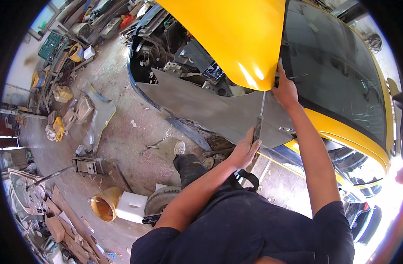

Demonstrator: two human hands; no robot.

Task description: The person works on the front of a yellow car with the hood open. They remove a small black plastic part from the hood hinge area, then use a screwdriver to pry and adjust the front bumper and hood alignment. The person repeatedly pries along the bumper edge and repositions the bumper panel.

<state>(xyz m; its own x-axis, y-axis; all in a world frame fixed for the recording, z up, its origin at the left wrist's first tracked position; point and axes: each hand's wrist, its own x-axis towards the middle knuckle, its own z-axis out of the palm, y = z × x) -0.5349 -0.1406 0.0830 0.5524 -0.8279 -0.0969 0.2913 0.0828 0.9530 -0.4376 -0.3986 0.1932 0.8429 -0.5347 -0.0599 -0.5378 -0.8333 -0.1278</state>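
My left hand [244, 152] is closed round the dark handle of a screwdriver [258, 125]. Its long metal shaft points away from me and ends at the near corner of the raised yellow hood [236, 39]; the tip is hidden there. At the hood's edge beside the windshield [333, 61], my right hand [286, 91] grips that corner, one finger stretched along the edge. What lies under its fingers is partly hidden. Below both hands runs a bare grey fender [201, 105], with the engine bay [184, 57] open beyond it.
A socket set [214, 72] rests in the engine bay. Behind me to the left are a tyre [159, 200], a white box [131, 206] and a yellow bucket [107, 204]. A loose fender panel [100, 121] and a stand [88, 166] are on the floor, with clutter along the wall.
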